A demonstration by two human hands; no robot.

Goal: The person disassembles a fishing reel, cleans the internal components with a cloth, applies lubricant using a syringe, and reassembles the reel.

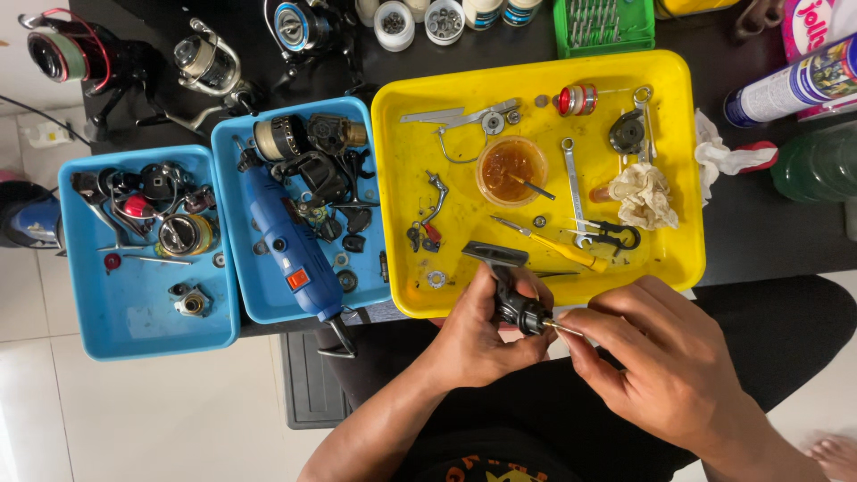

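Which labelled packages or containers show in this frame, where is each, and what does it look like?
Spray can: lying at the right edge, white cylinder, blue and multicoloured label.
Pink package: top right corner, pink and white with lettering.
Small jars: top centre row, white, banded labels.
Blue rotary tool: middle blue tray, small orange sticker.

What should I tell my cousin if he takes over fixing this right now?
Left hand: grips a black reel part over the lap.
Right hand: pinches a thin metal tool, its tip at the part.
Yellow tray: screwdriver, wrench, cup of brown grease.
Done: the reel lies in pieces.
Left: cannot tell.
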